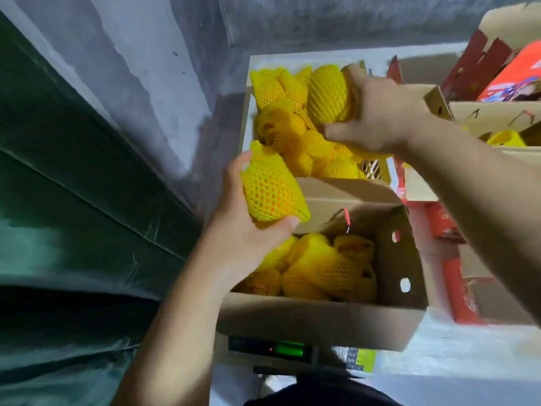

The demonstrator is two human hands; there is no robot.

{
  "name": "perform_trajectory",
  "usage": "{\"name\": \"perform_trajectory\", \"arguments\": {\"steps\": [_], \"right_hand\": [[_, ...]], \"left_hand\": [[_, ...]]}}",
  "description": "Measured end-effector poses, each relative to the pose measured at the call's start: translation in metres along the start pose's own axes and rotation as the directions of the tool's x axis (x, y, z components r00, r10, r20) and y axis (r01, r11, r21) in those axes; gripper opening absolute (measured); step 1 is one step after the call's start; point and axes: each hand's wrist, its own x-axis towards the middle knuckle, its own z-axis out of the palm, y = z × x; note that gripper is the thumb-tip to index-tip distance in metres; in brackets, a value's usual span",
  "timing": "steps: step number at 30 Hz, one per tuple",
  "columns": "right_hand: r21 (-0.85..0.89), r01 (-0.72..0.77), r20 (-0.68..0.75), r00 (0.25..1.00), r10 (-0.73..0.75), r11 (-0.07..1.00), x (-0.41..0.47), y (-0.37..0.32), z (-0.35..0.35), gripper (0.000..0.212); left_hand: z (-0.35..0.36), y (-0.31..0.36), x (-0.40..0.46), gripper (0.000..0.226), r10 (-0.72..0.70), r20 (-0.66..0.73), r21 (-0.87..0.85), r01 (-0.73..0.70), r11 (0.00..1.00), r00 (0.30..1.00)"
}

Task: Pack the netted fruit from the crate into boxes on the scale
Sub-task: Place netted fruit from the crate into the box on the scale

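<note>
Holding one netted fruit (273, 194) in left hand (248, 230), fingers and thumb curled round it, above the near-left corner of cardboard box (322, 320) sitting on scale (288, 348). Gripping second netted fruit (328, 93) in right hand (377, 118), fingers wrapped round it, over the crate (248, 92) beyond the box. More netted fruit piled in crate (281, 133) and lying in box (325, 271); red cartons (456, 276) stacked at right.
</note>
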Motion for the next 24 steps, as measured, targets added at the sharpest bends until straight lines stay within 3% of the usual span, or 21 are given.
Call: {"name": "perform_trajectory", "arguments": {"steps": [2, 4, 6, 7, 9, 11, 13, 15, 18, 20, 21, 23, 24], "right_hand": [[0.048, 0.022, -0.062, 0.998, -0.019, 0.999, -0.042, -0.015, -0.014, 0.080], [0.087, 0.053, -0.042, 0.998, -0.050, 0.995, -0.084, -0.032, -0.023, 0.084], [0.219, 0.090, 0.050, 0.993, -0.103, 0.972, -0.122, -0.054, -0.026, 0.086], [0.298, 0.111, 0.099, 0.984, -0.146, 0.948, -0.139, -0.065, -0.024, 0.080], [0.412, 0.131, 0.195, 0.954, -0.228, 0.902, -0.166, -0.089, -0.014, 0.063], [0.428, 0.130, 0.258, 0.931, -0.258, 0.895, -0.184, -0.108, -0.001, 0.058], [0.359, 0.140, 0.249, 0.938, -0.240, 0.923, -0.191, -0.119, 0.009, 0.069], [0.425, 0.055, 0.265, 0.947, -0.182, 0.904, -0.205, -0.127, 0.020, 0.096], [0.653, -0.151, 0.283, 0.958, -0.054, 0.742, -0.220, -0.126, 0.034, 0.117], [0.693, -0.283, 0.324, 0.944, 0.064, 0.663, -0.232, -0.121, 0.039, 0.113], [0.736, -0.379, 0.403, 0.911, 0.087, 0.561, -0.237, -0.116, 0.042, 0.101], [0.838, -0.527, 0.536, 0.844, -0.024, 0.144, -0.250, -0.116, 0.053, 0.061], [0.835, -0.546, 0.540, 0.837, -0.091, -0.065, -0.258, -0.116, 0.058, 0.055]], "left_hand": [[-0.010, -0.004, -0.017, 0.105, -0.041, 0.146, 0.228, 0.007, 0.974, 0.988], [-0.017, -0.002, -0.032, 0.089, 0.064, 0.048, 0.212, -0.072, 0.975, 0.997], [-0.021, 0.005, -0.046, 0.073, 0.076, -0.061, -0.065, -0.080, 0.995, 0.995], [-0.021, 0.010, -0.054, 0.074, 0.010, -0.009, -0.291, -0.012, 0.957, 1.000], [-0.020, 0.020, -0.068, 0.086, -0.062, 0.267, -0.677, 0.234, 0.698, 0.962], [-0.017, 0.024, -0.086, 0.083, 0.008, 0.351, -0.802, 0.296, 0.519, 0.936], [-0.015, 0.025, -0.095, 0.077, -0.061, 0.287, -0.830, 0.280, 0.481, 0.956], [-0.018, 0.016, -0.109, 0.072, -0.157, 0.238, -0.843, 0.284, 0.457, 0.958], [-0.028, -0.001, -0.124, 0.063, -0.263, 0.200, -0.854, 0.300, 0.426, 0.944], [-0.035, -0.011, -0.132, 0.060, -0.356, 0.186, -0.867, 0.323, 0.380, 0.916], [-0.038, -0.015, -0.136, 0.062, -0.380, 0.197, -0.865, 0.343, 0.366, 0.904], [-0.040, -0.021, -0.142, 0.071, -0.382, 0.213, -0.861, 0.358, 0.362, 0.899], [-0.040, -0.024, -0.145, 0.075, -0.378, 0.219, -0.862, 0.359, 0.357, 0.900]]}}
